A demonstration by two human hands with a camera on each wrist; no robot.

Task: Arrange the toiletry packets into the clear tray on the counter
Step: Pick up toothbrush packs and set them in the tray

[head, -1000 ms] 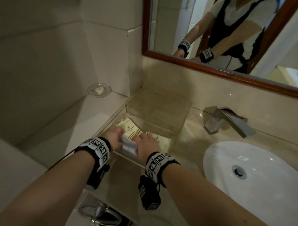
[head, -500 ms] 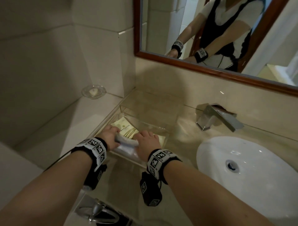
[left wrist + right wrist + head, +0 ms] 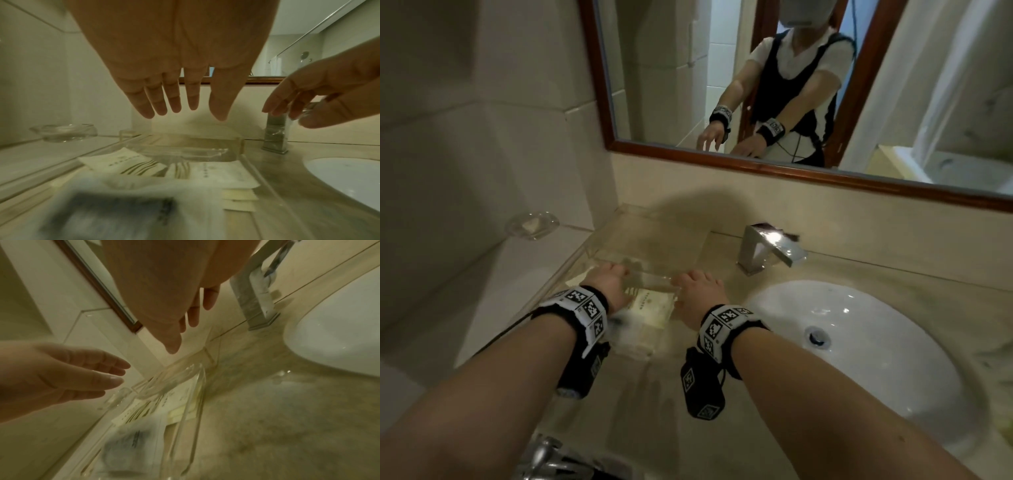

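The clear tray (image 3: pixel 599 255) stands on the counter against the left ledge. Two cream packets with gold stripes (image 3: pixel 127 164) (image 3: pixel 216 175) lie flat in it, one showing between my wrists (image 3: pixel 654 305). Nearer me lies a white packet with dark print (image 3: pixel 115 211), blurred, and small pale yellow packets (image 3: pixel 238 194) lie beside it. My left hand (image 3: pixel 611 281) hovers over the tray's left part, fingers straight, holding nothing (image 3: pixel 174 97). My right hand (image 3: pixel 698 291) hovers over its right part, fingers also straight and empty (image 3: pixel 185 318).
A glass soap dish (image 3: pixel 532 224) sits on the ledge to the left. A chrome faucet (image 3: pixel 767 250) and the white basin (image 3: pixel 859 342) lie to the right of the tray. A framed mirror (image 3: pixel 791 85) hangs behind. A metal fixture (image 3: pixel 544 455) shows below the counter edge.
Both hands held the white packet over the tray's near end; it now lies in the tray. The hands have let go, spread apart and moved toward the tray's far part.
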